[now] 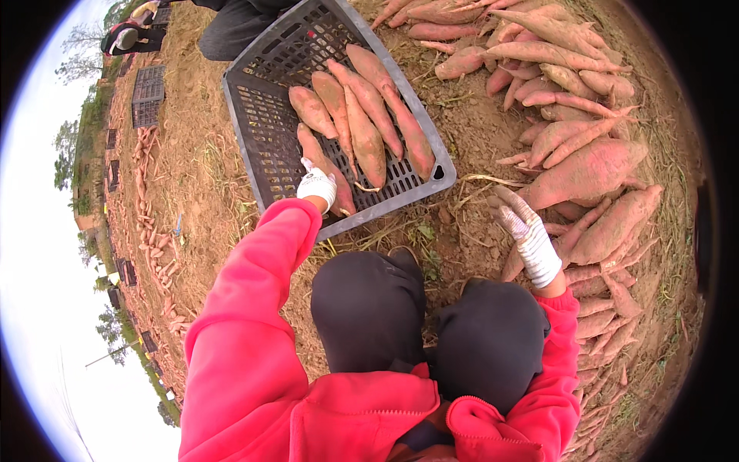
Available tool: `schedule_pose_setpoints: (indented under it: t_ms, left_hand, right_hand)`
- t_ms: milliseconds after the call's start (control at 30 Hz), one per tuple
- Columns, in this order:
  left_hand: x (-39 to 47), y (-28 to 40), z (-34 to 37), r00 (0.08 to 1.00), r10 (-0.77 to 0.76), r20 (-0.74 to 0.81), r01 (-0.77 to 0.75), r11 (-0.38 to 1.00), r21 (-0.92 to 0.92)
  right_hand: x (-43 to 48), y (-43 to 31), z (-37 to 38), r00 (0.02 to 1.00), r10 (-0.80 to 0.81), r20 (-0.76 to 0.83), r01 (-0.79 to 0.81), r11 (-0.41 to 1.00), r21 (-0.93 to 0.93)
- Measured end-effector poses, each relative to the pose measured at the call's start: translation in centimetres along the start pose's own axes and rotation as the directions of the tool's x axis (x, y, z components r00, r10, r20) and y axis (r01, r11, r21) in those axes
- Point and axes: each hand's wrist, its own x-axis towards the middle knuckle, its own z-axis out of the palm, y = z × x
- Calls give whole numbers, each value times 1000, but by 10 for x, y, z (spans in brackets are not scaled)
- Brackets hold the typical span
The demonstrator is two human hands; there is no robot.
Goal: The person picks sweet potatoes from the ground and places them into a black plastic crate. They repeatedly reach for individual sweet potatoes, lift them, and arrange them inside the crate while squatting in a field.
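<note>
A black plastic crate [369, 216] stands on the soil before me, tilted in the view, with several sweet potatoes [365, 138] lying side by side in it. My left hand [317, 186], in a white glove, is inside the crate's near left part and rests on a long sweet potato [340, 187]; whether the fingers grip it is unclear. My right hand [522, 231], in a striped, soiled glove, is held over the near edge of a sweet potato heap [583, 167] on the right. Its fingers are extended beside a large sweet potato, with nothing seen in them.
Another person's knee [228, 32] is close to the crate's far side. A second person [130, 37] is farther off at upper left. Stacked crates [148, 95] and a row of sweet potatoes [153, 237] lie to the left. Dry stems [398, 228] litter the soil near my knees.
</note>
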Motion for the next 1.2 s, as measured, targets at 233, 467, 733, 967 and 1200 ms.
schedule_pose_setpoints:
  t_ms: [233, 467, 733, 967, 1200]
  left_hand:
    - [15, -3, 6, 983, -8, 183, -43, 962, 270]
    - [39, -18, 10, 970, 83, 227, -82, 997, -11]
    - [31, -7, 4, 764, 370, 528, -409, 911, -47]
    - [75, -37, 14, 866, 461, -196, -467, 884, 16]
    - [62, 19, -41, 807, 590, -34, -537, 708, -458]
  right_hand:
    - [-95, 32, -8, 944, 148, -296, -130, 988, 82]
    - [-219, 61, 16, 885, 127, -448, -96, 991, 91]
    - [-224, 118, 35, 809, 382, -446, -38, 793, 608]
    - [-281, 122, 17, 812, 188, -553, -195, 980, 47]
    - [-372, 199, 27, 313, 322, -893, -609, 790, 72]
